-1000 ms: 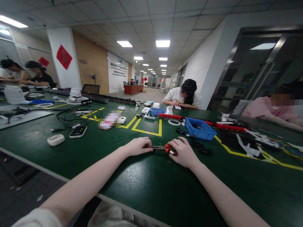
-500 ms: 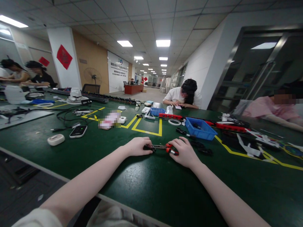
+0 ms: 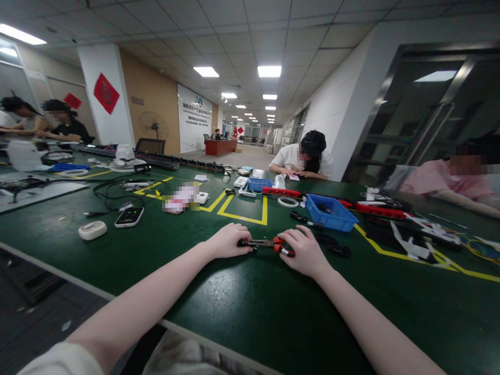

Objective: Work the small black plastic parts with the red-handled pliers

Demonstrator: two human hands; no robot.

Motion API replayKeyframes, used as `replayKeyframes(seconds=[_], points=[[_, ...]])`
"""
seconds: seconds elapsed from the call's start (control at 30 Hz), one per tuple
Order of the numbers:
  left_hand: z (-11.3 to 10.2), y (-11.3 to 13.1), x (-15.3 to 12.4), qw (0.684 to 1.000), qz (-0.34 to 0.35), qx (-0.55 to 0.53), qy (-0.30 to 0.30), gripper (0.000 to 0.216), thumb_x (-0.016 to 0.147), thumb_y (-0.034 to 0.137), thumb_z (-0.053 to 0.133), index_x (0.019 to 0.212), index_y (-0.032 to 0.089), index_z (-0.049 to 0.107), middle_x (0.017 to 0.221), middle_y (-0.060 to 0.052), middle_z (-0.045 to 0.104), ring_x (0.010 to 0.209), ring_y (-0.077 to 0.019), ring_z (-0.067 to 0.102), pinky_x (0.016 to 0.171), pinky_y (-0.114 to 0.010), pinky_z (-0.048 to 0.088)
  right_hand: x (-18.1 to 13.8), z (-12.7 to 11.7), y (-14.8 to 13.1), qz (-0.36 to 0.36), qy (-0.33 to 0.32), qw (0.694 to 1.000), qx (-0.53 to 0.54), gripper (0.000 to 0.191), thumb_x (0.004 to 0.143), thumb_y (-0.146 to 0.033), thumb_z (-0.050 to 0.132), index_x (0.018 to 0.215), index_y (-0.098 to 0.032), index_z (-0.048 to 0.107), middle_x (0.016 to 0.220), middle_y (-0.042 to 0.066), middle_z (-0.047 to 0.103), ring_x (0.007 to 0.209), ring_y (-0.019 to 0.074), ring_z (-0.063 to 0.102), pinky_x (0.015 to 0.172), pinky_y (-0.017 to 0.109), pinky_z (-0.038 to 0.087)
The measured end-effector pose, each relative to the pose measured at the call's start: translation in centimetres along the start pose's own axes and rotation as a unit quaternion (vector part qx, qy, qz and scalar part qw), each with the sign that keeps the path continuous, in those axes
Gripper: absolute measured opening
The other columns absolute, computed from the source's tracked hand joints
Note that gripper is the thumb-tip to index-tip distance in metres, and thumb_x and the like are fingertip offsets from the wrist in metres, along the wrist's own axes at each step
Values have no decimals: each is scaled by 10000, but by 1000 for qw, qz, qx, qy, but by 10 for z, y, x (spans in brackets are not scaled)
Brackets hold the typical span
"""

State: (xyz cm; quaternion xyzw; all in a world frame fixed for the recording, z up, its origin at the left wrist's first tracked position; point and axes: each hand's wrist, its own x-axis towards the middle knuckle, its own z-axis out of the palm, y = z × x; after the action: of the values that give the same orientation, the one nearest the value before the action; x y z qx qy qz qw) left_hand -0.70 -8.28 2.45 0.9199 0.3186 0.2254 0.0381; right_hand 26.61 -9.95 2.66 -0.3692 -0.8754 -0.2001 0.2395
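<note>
Both my hands rest on the green table in front of me. My right hand is closed round the red handles of a pair of pliers, which lie nearly flat and point left. My left hand is curled with its fingertips pinched at the pliers' metal tip, on a small dark piece that I cannot make out. A blue plastic bin stands just beyond my right hand.
A phone and a white oval case lie to the left. Yellow tape lines, cables, a tape roll and red strips lie farther back. Other people sit working at the far left, centre back and right.
Almost nothing differs. My left hand has edged slightly upward and the pliers have shifted a little with it.
</note>
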Motion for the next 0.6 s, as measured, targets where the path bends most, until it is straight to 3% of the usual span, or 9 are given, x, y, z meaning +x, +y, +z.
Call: replayKeyframes(seconds=[0.2,0.4,0.6], points=[[3,-1,-1,1000,5,14,17,172,859,361,631,911,197,636,923,-18,650,913,-192,583,845,-326,379,0,-1,2,5,-5,1000,-9,283,781,-249,587,1057,-200,620,1028,70,684,964,228,621,1061,453,322],[5,-5,-1,999,19,-39,32,158,845,313,646,927,180,625,1065,-59,628,990,-196,592,914,-315,423,0,-1,1,6,-15,1000,-16,270,798,-254,578,1056,-192,625,1032,78,680,965,233,615,1048,448,318],[5,-6,-1,998,-10,-60,10,185,868,342,622,947,176,634,971,-49,659,932,-192,611,834,-283,465,0,1,2,31,-70,997,-9,285,777,-238,605,1054,-174,617,1027,91,660,940,233,606,837,359,446]])
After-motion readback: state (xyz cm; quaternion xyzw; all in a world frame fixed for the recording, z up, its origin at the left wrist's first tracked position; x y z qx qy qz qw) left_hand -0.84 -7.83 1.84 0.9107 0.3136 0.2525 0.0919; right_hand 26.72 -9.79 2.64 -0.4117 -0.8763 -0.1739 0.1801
